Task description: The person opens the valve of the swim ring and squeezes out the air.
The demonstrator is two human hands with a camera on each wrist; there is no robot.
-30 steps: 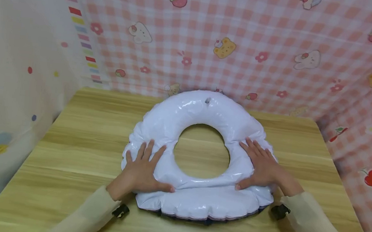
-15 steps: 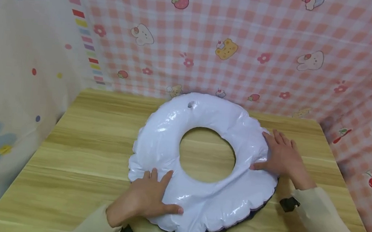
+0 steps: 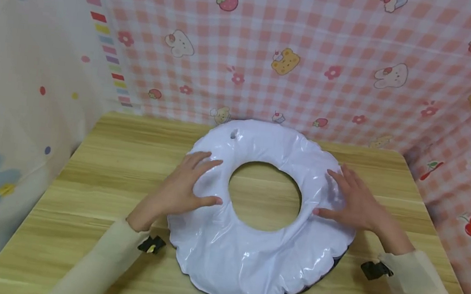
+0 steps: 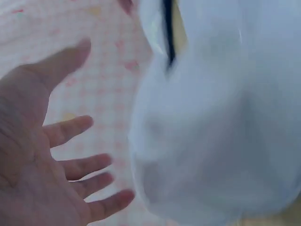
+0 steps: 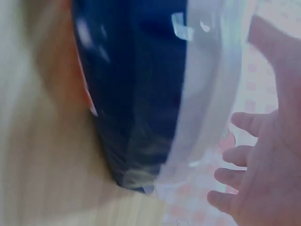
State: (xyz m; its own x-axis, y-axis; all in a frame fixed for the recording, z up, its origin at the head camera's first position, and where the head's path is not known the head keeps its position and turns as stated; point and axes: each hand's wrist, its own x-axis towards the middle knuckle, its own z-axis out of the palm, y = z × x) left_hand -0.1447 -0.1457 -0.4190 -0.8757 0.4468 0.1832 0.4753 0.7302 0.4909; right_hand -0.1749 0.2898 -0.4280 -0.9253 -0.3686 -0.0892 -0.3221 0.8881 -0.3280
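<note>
A white inflatable swim ring (image 3: 232, 257) lies flat on the wooden table, its rim wrinkled and a small valve (image 3: 233, 134) at its upper left. Dark blue shows on its side in the right wrist view, where the ring (image 5: 141, 94) is close to the camera. Over the ring's left part is my left hand (image 3: 177, 186), fingers spread; in the left wrist view a gap parts the fingers from the ring (image 4: 202, 141). My right hand (image 3: 354, 202) is over the right part, fingers loosely bent and apart from the ring in the right wrist view.
The wooden table (image 3: 97, 190) carries the ring near its middle. Pink checked cloth (image 3: 247, 38) hangs behind and at the right, and a pale printed cloth (image 3: 22, 48) at the left. Black wrist mounts (image 3: 152, 244) sit under both sleeves.
The ring has turned anticlockwise, its valve going left and its lower edge coming nearer. My left hand went down with the ring, then lifted and moved back up; the right hand shifted up and right.
</note>
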